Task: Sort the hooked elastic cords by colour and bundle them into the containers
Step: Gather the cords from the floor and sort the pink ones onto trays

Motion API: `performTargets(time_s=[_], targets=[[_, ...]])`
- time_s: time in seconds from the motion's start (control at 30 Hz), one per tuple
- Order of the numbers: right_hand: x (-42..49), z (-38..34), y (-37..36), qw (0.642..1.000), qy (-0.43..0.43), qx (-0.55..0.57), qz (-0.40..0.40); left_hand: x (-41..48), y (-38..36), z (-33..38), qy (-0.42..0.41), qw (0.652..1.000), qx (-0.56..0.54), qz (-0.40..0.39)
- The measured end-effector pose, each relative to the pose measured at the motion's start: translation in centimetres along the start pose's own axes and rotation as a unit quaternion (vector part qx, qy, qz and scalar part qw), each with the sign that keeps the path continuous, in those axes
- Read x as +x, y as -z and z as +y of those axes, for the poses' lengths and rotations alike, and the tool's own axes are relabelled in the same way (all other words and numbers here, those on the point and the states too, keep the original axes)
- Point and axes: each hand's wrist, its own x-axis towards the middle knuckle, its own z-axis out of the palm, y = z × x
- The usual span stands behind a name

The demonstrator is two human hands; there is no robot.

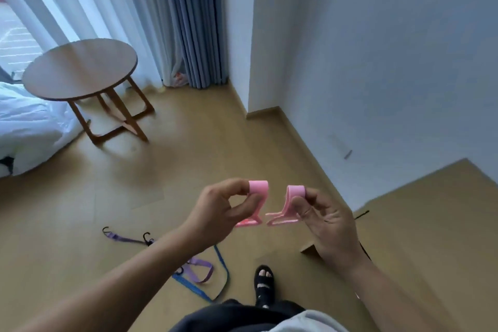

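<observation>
Two folds of the pink cord (pixel 296 191), one pinched in the left hand (pixel 223 207), one in the right hand (pixel 323 224) (purple cord (pixel 122 237) and blue cord (pixel 192 287) lie below), likely need joining into a bundle.

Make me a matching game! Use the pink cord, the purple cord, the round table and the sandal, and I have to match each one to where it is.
Things:
1. pink cord
2. purple cord
3. round table
4. sandal

Places:
A. worn on a foot
B. standing near the curtains
C. pinched in the fingers of the left hand and the right hand
D. lying on the floor

Pairs: 1-C, 2-D, 3-B, 4-A
</observation>
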Motion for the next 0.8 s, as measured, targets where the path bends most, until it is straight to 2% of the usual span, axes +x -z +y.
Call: performTargets(time_s=[0.1,0.17,0.37,0.47,0.63,0.8], targets=[[-2.5,-0.4,0.6,0.998,0.020,-0.001,0.057,-0.7,-1.6,1.4,-0.019,0.999,-0.035,0.005],[-4.3,-0.8,1.1,0.995,0.027,-0.005,0.099,-1.2,-2.5,2.2,-0.014,0.997,-0.071,-0.021],[-10.4,-1.6,3.2,0.988,-0.008,0.010,0.155,-3.4,-5.3,3.9,-0.006,0.959,-0.161,-0.231],[-13.7,-2.0,4.8,0.984,-0.030,0.012,0.174,-4.1,-7.3,5.5,0.007,0.941,-0.169,-0.294],[-18.6,-2.8,8.3,0.973,-0.057,0.005,0.223,-5.2,-12.5,8.6,0.022,0.933,-0.117,-0.340],[-24.5,-3.9,13.6,0.972,-0.062,-0.008,0.225,-6.9,-19.0,12.1,-0.004,0.935,-0.106,-0.339]])
